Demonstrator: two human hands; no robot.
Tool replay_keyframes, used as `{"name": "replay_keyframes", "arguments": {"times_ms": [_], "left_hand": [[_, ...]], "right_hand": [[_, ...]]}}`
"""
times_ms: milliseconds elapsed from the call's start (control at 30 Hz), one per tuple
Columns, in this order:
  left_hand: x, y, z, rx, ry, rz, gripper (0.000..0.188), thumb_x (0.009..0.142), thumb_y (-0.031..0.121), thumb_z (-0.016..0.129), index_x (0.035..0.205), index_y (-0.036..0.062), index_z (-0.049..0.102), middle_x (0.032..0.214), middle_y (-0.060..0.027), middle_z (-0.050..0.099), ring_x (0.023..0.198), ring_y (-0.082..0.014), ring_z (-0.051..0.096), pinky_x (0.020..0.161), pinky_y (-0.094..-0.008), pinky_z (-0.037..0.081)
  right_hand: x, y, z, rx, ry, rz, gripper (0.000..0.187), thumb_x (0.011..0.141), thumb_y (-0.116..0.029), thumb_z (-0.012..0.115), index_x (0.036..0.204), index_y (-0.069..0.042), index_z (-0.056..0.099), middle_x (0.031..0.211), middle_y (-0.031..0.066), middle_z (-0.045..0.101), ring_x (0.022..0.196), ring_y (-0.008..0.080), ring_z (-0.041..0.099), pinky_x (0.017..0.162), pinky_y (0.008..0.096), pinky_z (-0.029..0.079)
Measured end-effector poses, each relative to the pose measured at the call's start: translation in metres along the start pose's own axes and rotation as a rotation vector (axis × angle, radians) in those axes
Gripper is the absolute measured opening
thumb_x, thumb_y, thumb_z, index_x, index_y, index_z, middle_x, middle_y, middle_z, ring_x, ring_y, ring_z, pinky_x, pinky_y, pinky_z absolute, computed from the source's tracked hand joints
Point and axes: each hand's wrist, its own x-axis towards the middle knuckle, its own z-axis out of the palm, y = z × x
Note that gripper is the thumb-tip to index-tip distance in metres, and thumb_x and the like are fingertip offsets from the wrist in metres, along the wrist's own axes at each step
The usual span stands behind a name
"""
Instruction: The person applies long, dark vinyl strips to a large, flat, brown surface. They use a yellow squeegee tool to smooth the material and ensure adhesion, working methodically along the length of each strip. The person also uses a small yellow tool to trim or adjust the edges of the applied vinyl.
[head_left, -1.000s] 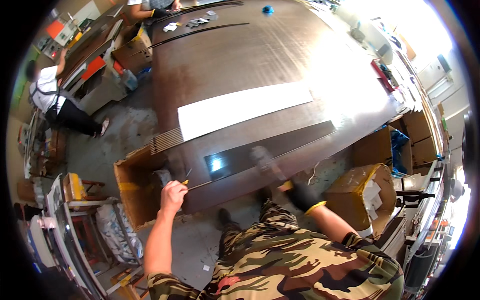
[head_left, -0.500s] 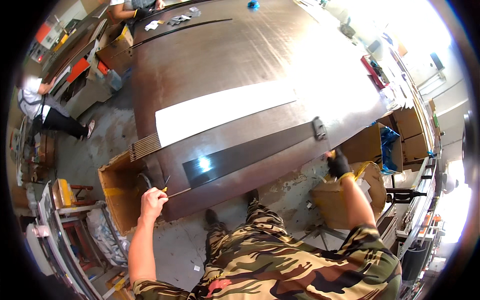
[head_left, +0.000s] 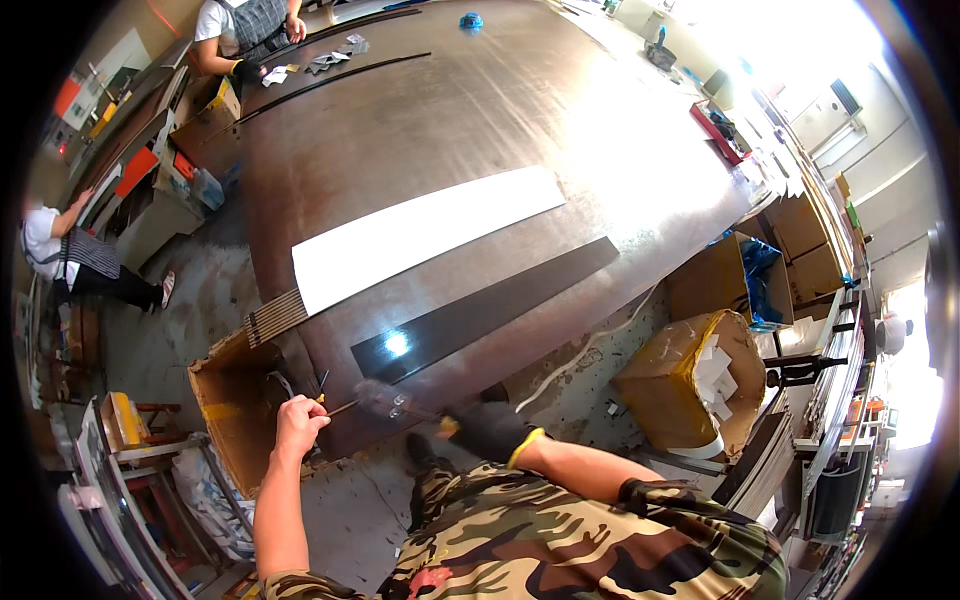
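My bare left hand (head_left: 297,425) is closed at the table's near left corner. Between its fingers is a thin brown rod (head_left: 343,407), with a small yellow piece and a dark tip beside it. My right hand (head_left: 495,432), in a black glove with a yellow cuff, is closed on a long-handled tool with a dark block head (head_left: 383,400). The head is blurred and lies close to the rod's end, so contact is unclear. A long glossy black panel (head_left: 480,310) lies flat just beyond. Behind it rests a long white panel (head_left: 430,235).
The big brown table (head_left: 400,120) carries a bundle of thin strips (head_left: 275,318) at its left edge. Cardboard boxes stand on the left (head_left: 225,430) and right (head_left: 640,375). Two people are at the far left; dark strips (head_left: 340,83) lie near one.
My right hand has swung left and nearer, bringing the tool head from the black panel's right end to beside my left hand. My left hand stays nearly in place.
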Motion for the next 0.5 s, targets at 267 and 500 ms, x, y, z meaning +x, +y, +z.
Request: {"name": "replay_keyframes", "arguments": {"times_ms": [267, 500], "left_hand": [[0.005, 0.001, -0.002, 0.004, -0.039, -0.067, 0.017, 0.063, 0.004, 0.083, 0.077, 0.0015, 0.073, 0.076, -0.0119, 0.065, 0.074, -0.0266, 0.066, 0.069, -0.0375, 0.053], [0.006, -0.001, -0.002, 0.089, -0.07, -0.103, 0.019, 0.061, 0.008, 0.086, 0.077, 0.0042, 0.075, 0.081, -0.0117, 0.069, 0.078, -0.028, 0.068, 0.075, -0.0385, 0.054]], "right_hand": [[-0.072, 0.29, -0.176, 0.145, 0.681, 0.658, 0.028, 0.095, -0.032, 0.065, 0.098, -0.006, 0.056, 0.07, 0.0125, 0.062, 0.051, 0.0268, 0.058, 0.045, 0.0401, 0.045], [-0.049, 0.181, -0.106, -0.011, 0.488, 0.555, 0.035, 0.09, -0.03, 0.07, 0.111, -0.005, 0.056, 0.082, 0.0195, 0.066, 0.073, 0.0394, 0.065, 0.064, 0.0475, 0.051]]}}
